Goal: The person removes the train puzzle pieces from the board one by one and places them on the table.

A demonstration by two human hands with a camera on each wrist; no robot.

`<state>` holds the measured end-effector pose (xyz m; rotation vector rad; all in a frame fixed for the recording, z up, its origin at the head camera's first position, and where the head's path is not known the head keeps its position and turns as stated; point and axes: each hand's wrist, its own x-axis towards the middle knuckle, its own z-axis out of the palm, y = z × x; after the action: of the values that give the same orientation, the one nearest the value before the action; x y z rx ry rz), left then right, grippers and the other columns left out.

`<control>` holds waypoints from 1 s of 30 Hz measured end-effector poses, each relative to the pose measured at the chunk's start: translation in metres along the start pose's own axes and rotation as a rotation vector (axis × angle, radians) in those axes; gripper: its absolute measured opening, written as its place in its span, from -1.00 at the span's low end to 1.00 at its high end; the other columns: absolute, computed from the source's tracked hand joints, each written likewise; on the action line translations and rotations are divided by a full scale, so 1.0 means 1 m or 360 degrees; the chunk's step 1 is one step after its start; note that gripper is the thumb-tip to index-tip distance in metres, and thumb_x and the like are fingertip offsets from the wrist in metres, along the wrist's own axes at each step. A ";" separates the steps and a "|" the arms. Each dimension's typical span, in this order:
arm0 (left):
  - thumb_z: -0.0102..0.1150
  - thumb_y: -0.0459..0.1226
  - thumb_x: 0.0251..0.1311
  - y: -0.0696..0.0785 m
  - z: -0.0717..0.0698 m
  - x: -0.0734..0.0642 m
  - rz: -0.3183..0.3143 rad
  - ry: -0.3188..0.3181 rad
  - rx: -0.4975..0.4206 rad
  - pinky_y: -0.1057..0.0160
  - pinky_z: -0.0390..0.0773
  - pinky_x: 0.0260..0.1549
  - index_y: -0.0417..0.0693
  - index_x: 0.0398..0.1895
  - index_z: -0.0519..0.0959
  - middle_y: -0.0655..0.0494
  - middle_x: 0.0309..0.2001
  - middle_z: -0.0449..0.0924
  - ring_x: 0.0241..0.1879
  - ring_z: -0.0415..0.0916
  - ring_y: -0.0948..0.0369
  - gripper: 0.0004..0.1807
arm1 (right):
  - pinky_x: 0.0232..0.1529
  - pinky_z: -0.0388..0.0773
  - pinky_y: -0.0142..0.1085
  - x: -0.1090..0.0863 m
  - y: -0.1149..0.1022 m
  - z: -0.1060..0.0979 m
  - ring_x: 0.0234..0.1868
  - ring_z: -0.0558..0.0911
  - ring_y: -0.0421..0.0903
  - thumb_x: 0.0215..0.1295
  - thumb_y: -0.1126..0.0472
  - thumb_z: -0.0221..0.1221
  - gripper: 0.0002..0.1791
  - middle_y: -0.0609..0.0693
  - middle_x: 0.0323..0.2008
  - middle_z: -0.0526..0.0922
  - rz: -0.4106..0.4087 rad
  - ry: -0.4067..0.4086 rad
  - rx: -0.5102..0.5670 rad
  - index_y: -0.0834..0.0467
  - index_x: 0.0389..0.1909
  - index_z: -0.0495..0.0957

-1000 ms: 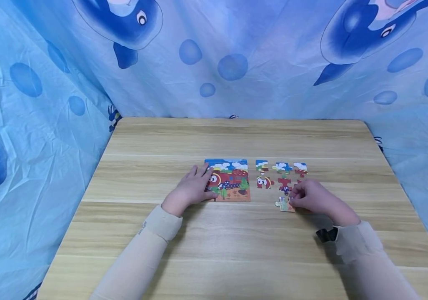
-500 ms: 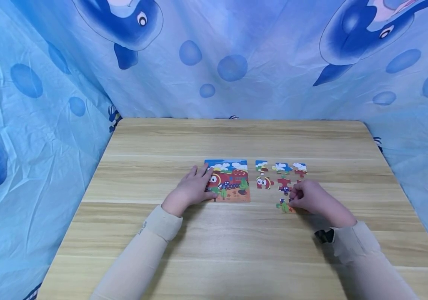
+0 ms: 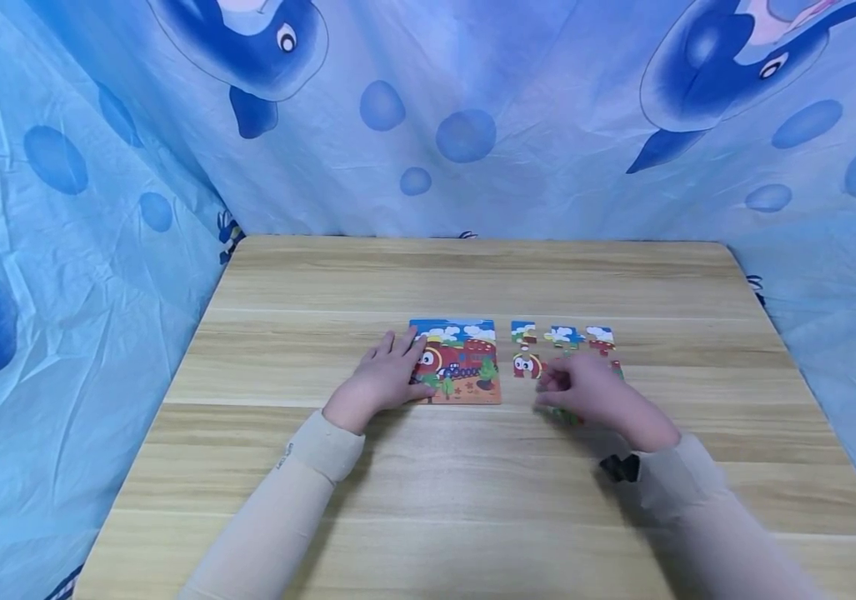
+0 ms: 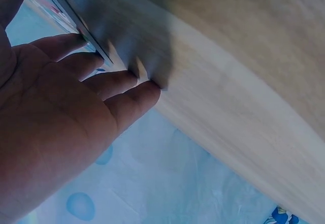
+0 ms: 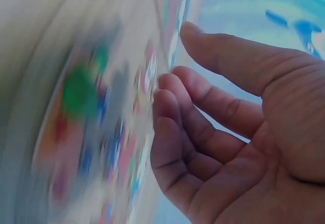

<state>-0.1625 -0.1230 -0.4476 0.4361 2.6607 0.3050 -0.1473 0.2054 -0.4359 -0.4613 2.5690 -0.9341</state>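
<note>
My left hand [image 3: 381,377] rests with spread fingers on the left side of a picture board [image 3: 473,371] showing a red cartoon train. In the left wrist view, the fingertips [image 4: 133,102] lie by the board's edge and the table. My right hand [image 3: 598,398] hovers over the loose jigsaw pieces, nearest the train-face piece [image 3: 525,365]. The right wrist view shows its thumb and loosely bent fingers apart, with nothing between them. Below that hand lies a jigsaw piece with a green tree [image 3: 567,416], partly covered and blurred in the right wrist view.
Along the top of the group lie a left cloud piece [image 3: 523,330], a middle cloud piece [image 3: 565,335] and a right cloud piece [image 3: 600,335]. More pieces are hidden under the right hand. The wooden table [image 3: 428,500] is backed by a blue dolphin-print cloth [image 3: 533,75].
The right hand has let go of the green-tree jigsaw piece, which was turned around earlier, and has moved left toward the train-face piece. The left hand has stayed in place.
</note>
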 end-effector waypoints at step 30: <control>0.39 0.38 -0.04 -0.019 -0.003 -0.009 -0.0078 0.0041 0.0019 -0.34 -0.15 0.39 -0.01 0.67 -0.17 -0.22 0.62 -0.31 0.52 -0.39 -0.34 0.39 | -0.04 0.50 -0.18 0.083 -0.086 0.079 -0.11 0.52 -0.09 0.08 0.01 0.56 -0.41 -0.05 -0.12 0.63 -0.0142 -0.0139 -0.0156 0.15 0.09 0.64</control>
<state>-0.1611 -0.1443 -0.4466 0.3729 2.6951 0.2817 -0.1702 0.0655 -0.4542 -0.6347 2.5409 -0.8011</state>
